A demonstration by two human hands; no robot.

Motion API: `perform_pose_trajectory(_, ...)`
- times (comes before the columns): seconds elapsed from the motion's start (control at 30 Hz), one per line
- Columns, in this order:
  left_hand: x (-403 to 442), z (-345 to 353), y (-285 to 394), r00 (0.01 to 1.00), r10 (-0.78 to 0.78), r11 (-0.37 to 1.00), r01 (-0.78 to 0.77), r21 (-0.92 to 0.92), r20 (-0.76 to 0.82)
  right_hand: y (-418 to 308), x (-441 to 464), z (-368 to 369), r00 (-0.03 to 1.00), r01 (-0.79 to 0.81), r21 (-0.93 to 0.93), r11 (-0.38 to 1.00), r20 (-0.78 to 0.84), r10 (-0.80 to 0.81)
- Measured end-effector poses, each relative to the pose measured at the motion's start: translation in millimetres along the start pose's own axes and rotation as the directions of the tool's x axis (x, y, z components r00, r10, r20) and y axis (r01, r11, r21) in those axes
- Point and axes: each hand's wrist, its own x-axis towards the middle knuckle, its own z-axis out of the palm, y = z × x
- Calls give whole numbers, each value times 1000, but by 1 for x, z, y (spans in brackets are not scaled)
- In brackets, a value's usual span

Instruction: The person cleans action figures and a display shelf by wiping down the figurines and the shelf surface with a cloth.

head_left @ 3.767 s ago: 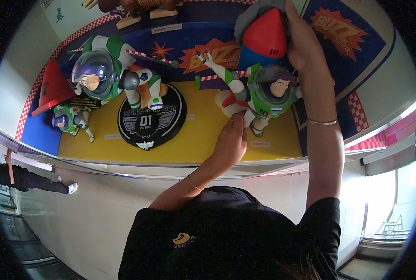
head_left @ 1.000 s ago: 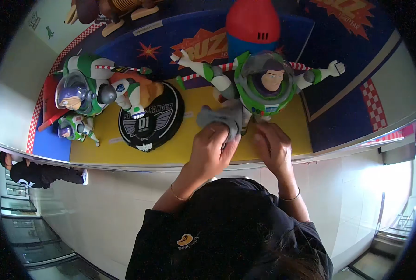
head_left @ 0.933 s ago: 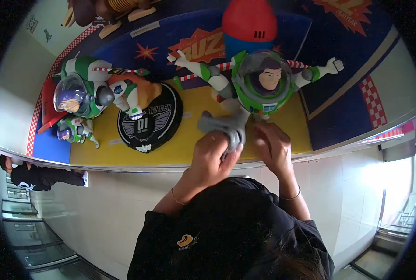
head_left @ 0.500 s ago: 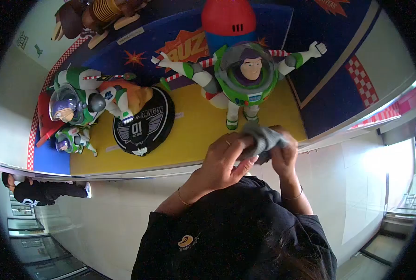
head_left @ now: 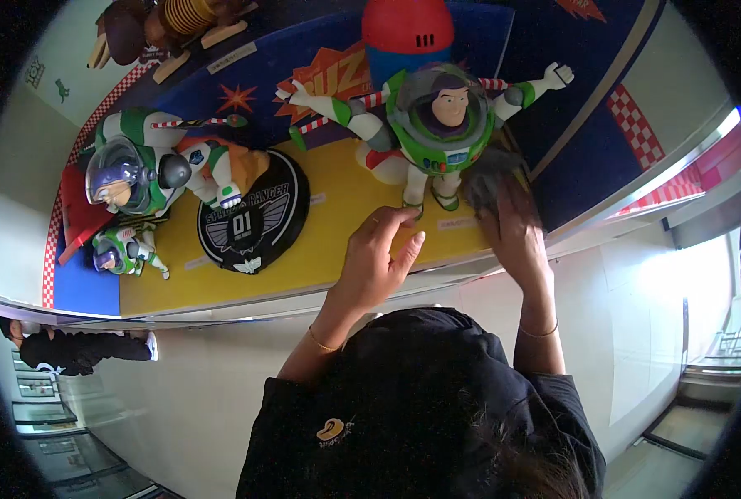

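My right hand (head_left: 514, 237) lies on a grey cloth (head_left: 489, 179), its fingers pressing the cloth onto the yellow shelf surface beside a large space-ranger toy figure (head_left: 447, 154). That part of the cloth is smeared by motion. My left hand (head_left: 376, 264) holds nothing, thumb and fingers apart. Its fingertips reach the figure's foot at the left; whether they touch it I cannot tell. The figure stands upright in white, green and purple, arms spread, with a clear dome over its head.
On the yellow shelf (head_left: 329, 249), a black round base (head_left: 254, 212) carries the number 01. Another large space-ranger figure (head_left: 129, 179) leans at the left, above a smaller one (head_left: 121, 249). Behind rises a red-and-blue rocket shape (head_left: 408, 37). A person in black (head_left: 79, 351) is at far left.
Both hands held the grey cloth in front of the figure. Now my left hand has let go and moved left, while my right hand has carried the cloth onto the shelf at the figure's right.
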Motion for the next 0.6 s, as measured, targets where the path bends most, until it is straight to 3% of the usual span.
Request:
perform_pose_trajectory(0.13, -2, 5, -10, 999, -52, 994, 53, -96, 12, 13, 27, 5, 964, -13, 7, 1000, 265, 11)
perform_pose_trajectory(0.2, -2, 4, -10, 996, -86, 987, 88, -132, 20, -10, 67, -21, 735, -192, -165, 967, 629, 253)
perform_pose_trajectory(0.23, -1, 2, -9, 992, -121, 978, 124, -166, 29, 0, 70, -12, 734, -197, -166, 966, 629, 258)
perform_pose_trajectory(0.3, -2, -1, -9, 981, -187, 953, 196, -231, 59, 26, 67, 18, 960, -10, 37, 999, 281, -1)
perform_pose_trajectory(0.33, -2, -3, -10, 980, -185, 953, 196, -233, 70, 30, 71, 28, 960, -21, 34, 999, 281, 10)
perform_pose_trajectory(0.47, -1, -3, -10, 988, -146, 961, 155, -229, 55, 41, 86, 54, 999, -4, 576, 817, 46, -27)
perform_pose_trajectory(0.6, -2, -3, -9, 987, -152, 962, 161, -222, 57, 38, 84, 47, 996, -3, 515, 857, 82, -46)
